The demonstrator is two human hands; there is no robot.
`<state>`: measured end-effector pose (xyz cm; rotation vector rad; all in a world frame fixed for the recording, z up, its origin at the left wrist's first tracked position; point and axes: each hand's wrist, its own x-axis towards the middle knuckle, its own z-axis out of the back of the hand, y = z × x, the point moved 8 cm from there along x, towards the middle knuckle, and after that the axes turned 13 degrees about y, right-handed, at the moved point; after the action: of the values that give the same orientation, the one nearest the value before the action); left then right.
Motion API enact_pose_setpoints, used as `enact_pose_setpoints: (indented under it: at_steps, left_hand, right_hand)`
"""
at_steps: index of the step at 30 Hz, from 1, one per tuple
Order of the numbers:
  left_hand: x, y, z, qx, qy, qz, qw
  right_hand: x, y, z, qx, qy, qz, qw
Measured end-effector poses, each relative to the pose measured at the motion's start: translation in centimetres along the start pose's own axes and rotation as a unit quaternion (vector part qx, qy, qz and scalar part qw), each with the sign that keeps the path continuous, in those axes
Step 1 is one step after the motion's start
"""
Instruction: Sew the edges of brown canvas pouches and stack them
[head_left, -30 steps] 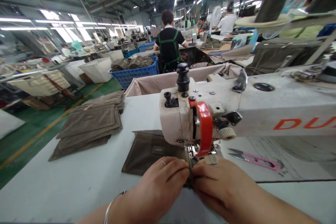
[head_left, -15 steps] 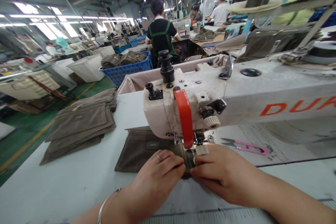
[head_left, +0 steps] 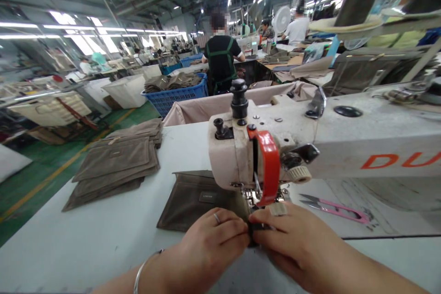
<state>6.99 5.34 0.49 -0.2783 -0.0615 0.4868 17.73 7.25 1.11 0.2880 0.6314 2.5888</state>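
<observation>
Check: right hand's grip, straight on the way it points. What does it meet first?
Probably the dark fabric edge at the fingertips of the right hand, which it already seems to touch. The left hand lies just beyond. Depth is unclear here.

Left hand (head_left: pixel 213 250) and right hand (head_left: pixel 296 243), pinching

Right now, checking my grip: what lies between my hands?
A dark fabric edge, pinched by your left hand and right hand, in the head view.

Dark fabric edge (head_left: pixel 254 232) now showing between hands (head_left: pixel 213 243), co-worker's head (head_left: pixel 218 23) turned toward camera
</observation>
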Motion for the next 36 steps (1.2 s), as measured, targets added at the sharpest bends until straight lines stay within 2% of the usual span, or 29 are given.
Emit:
enact_pose_setpoints:
  at_steps: [6, 13, 19, 24, 31, 34, 36]
  left_hand:
    - [0.3, 1.5, 0.6, 0.006, -0.017, 0.011, 1.0]
    - [1.2, 3.4, 1.3, 0.038, -0.055, 0.011, 0.998]
    - [2.3, 5.4, 1.5, 0.069, -0.06, 0.071, 0.993]
    - [2.7, 6.2, 1.7, 0.098, -0.076, 0.109, 0.986]
    - [2.7, 6.1, 2.7, 0.105, -0.067, 0.14, 0.982]
    - [2.4, 4.7, 3.4, 0.088, -0.048, 0.159, 0.982]
    - [2.3, 3.3, 3.3, 0.07, -0.022, 0.149, 0.986]
  right_hand:
    - [0.3, -0.1, 0.0, -0.008, -0.022, -0.002, 1.0]
    - [0.2, -1.5, -0.5, -0.052, -0.05, -0.061, 0.996]
    - [0.6, -2.0, -0.7, -0.071, -0.057, -0.093, 0.991]
    - [0.7, -2.1, -0.6, -0.064, -0.06, -0.1, 0.991]
    - [0.5, -2.2, -0.3, -0.064, -0.065, -0.099, 0.991]
    - [0.3, -2.0, 0.0, -0.043, -0.068, -0.085, 0.993]
    - [0.3, -2.0, 0.1, -0.026, -0.07, -0.074, 0.994]
